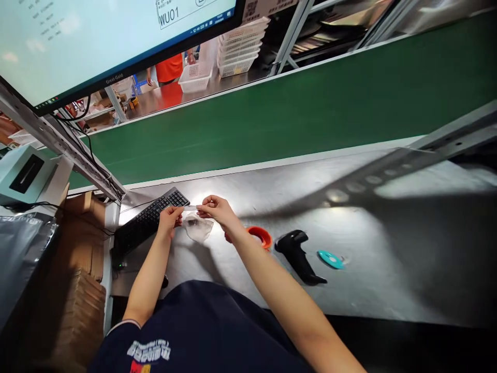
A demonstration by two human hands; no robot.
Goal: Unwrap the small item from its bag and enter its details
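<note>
Just left of the frame's centre, the left hand (pixel 170 217) and right hand (pixel 215 207) each pinched a top corner of one small clear plastic bag (pixel 198 228), fingers closed on its upper edge so that it hung just above the grey worktable (pixel 388 269). The bag looked light, limp and slippery, so the stiffer top edge seemed the best place to hold it. Around it lay one black keyboard (pixel 149 220), one orange tape roll (pixel 261 235), one black barcode scanner (pixel 297 254) and one teal disc (pixel 330 259).

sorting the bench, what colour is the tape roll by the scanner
Orange, seen in the head view: the tape roll lies beside the black scanner.
</note>
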